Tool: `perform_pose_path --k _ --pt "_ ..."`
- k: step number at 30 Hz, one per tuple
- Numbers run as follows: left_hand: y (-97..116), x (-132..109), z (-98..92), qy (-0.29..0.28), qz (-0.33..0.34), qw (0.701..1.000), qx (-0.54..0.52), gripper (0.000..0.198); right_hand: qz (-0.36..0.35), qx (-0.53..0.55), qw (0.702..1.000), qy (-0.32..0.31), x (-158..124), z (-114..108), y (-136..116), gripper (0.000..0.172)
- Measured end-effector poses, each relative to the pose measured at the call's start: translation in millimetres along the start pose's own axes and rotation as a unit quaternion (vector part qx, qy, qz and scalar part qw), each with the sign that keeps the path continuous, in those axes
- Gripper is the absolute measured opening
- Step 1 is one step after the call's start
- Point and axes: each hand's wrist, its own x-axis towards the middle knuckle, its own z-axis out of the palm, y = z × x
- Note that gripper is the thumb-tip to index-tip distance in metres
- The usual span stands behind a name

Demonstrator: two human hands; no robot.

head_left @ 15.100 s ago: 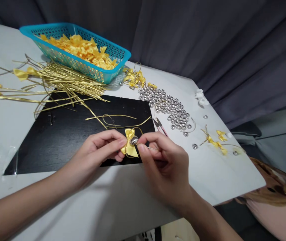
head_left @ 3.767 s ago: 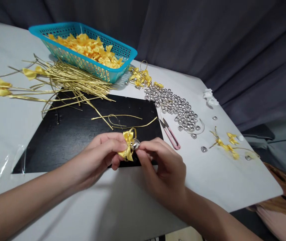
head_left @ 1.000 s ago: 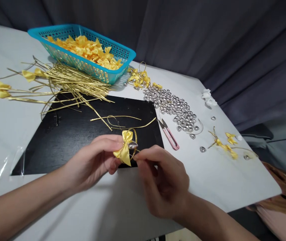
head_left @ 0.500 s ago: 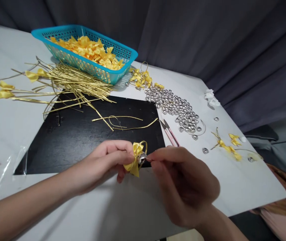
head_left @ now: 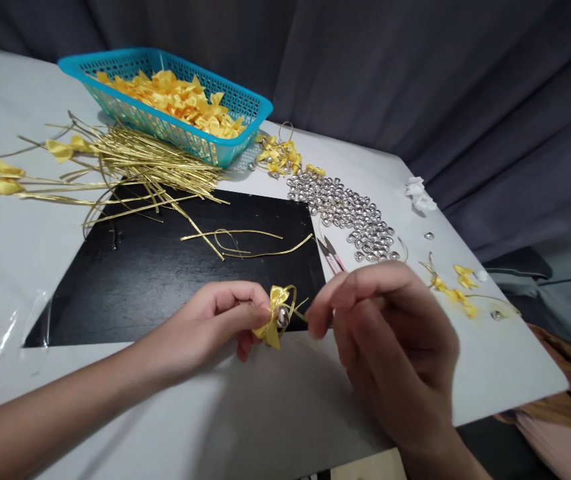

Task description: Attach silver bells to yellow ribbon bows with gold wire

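Yellow bow (head_left: pixel 271 321) pinched by left hand (head_left: pixel 215 321); right hand (head_left: pixel 390 347), curled, pinches wire tail (head_left: pixel 301 307).

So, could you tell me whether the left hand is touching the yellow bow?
Touching. The head view shows the left hand pinching the bow between thumb and fingers, with no gap.

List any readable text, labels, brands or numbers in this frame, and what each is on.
None: no readable text shows anywhere in this view.
The blue basket, black mat, snips and table show no label, brand or number.
The yellow bow pinched in the left hand is plain too.
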Motion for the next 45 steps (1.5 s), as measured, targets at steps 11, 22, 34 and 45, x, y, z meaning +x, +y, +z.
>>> perform_pose_path --k 11,22,34,45 --pt "7 0 -3.5 -0.007 -0.002 0.991 -0.134 0.011 -0.010 -0.198 0.978 -0.068 4 6 6 0.014" --pt "2 -2 -5.3 -0.009 0.053 0.992 -0.112 0.016 -0.135 -0.364 0.919 -0.065 -3 3 14 0.015" --pt "-1 2 -3.6 0.051 0.045 0.993 -0.095 0.010 0.014 -0.071 0.997 -0.030 2 11 15 0.015" --pt "2 1 -4.7 0.046 0.014 0.990 -0.132 0.008 -0.058 -0.149 0.986 -0.040 6 1 18 0.017"
